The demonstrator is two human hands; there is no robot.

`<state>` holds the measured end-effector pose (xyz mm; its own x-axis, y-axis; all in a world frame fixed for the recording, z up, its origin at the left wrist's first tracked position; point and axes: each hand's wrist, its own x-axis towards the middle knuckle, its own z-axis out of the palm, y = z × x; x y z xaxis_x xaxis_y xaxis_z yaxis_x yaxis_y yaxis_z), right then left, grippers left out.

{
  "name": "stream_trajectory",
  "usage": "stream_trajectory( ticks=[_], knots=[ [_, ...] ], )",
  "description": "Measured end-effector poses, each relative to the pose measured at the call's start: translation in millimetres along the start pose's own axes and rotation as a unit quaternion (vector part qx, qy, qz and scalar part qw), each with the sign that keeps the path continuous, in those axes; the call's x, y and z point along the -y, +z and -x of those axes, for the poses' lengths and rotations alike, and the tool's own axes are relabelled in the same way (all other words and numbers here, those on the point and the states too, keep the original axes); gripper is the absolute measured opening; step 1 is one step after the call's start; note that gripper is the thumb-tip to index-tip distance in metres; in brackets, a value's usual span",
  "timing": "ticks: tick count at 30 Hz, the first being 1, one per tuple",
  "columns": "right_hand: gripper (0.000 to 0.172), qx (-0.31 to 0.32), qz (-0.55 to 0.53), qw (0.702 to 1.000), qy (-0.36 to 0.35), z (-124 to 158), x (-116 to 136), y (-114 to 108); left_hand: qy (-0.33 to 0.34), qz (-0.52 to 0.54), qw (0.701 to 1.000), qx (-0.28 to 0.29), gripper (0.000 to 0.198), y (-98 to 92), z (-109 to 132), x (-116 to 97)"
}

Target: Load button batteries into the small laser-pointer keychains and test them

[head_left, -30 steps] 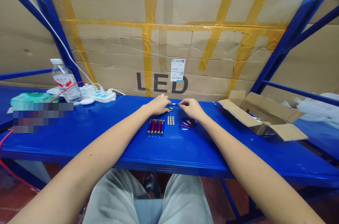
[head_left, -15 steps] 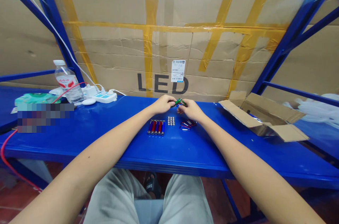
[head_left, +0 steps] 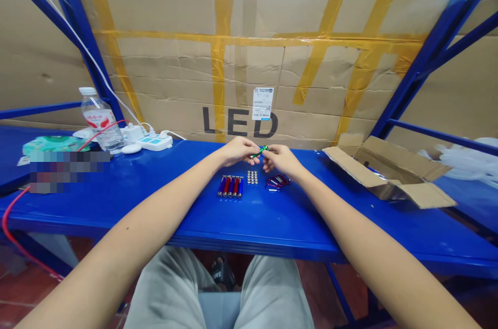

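Note:
Above the table, my left hand (head_left: 237, 151) pinches one end of a slim green mini flashlight (head_left: 257, 153). My right hand (head_left: 283, 159) has its fingers closed at the other end, where a small green part, perhaps a clip, is partly hidden. Just below, silver button cells (head_left: 252, 177) lie in tidy rows. Several red, blue and purple mini flashlights (head_left: 230, 187) are lined up side by side, left of the cells. Red and blue carabiner clips (head_left: 277, 182) lie in a fanned pile under my right hand.
An opened cardboard box (head_left: 389, 168) sits on the right of the blue table (head_left: 257, 220). On the left are a water bottle (head_left: 101, 121), a power strip (head_left: 155, 141) and a green packet (head_left: 50, 145). A large cardboard sheet (head_left: 175, 74) stands behind.
The green flashlight has turned slightly in my fingers, and more of its silver end shows by my left hand. My left fingers have opened out a little. The things on the table stay put.

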<state>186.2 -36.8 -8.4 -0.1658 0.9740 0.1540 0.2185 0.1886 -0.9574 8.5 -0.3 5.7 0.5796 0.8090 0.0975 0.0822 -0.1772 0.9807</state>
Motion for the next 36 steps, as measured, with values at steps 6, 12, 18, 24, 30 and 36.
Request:
stream_trajectory(
  ticks=[6,12,18,24,30,36],
  knots=[
    [0.012,-0.003,0.104,0.992,-0.076,0.6,-2.9,-3.1,-0.009,0.002,1.000,0.010,0.014,-1.1,-0.5,1.6],
    [0.018,-0.020,0.117,0.989,-0.092,-1.7,-5.7,-9.8,-0.005,-0.018,1.000,-0.002,0.015,-0.9,-2.3,0.9],
    [0.021,0.041,0.044,0.996,-0.063,-2.5,-7.4,-11.0,0.089,-0.243,0.964,-0.059,0.018,9.4,-3.2,-2.9],
    [0.026,0.087,0.048,0.994,-0.047,3.3,-1.1,-16.9,0.170,-0.485,0.855,-0.071,0.023,14.8,10.5,-8.6],
    [0.022,0.091,0.087,0.990,-0.062,8.4,1.9,-23.1,0.185,-0.570,0.800,-0.031,0.034,17.3,16.8,-10.6],
    [0.016,0.080,0.143,0.980,-0.111,8.1,-2.1,-23.6,0.183,-0.565,0.804,-0.029,0.032,16.3,16.6,-13.4]
  ],
)
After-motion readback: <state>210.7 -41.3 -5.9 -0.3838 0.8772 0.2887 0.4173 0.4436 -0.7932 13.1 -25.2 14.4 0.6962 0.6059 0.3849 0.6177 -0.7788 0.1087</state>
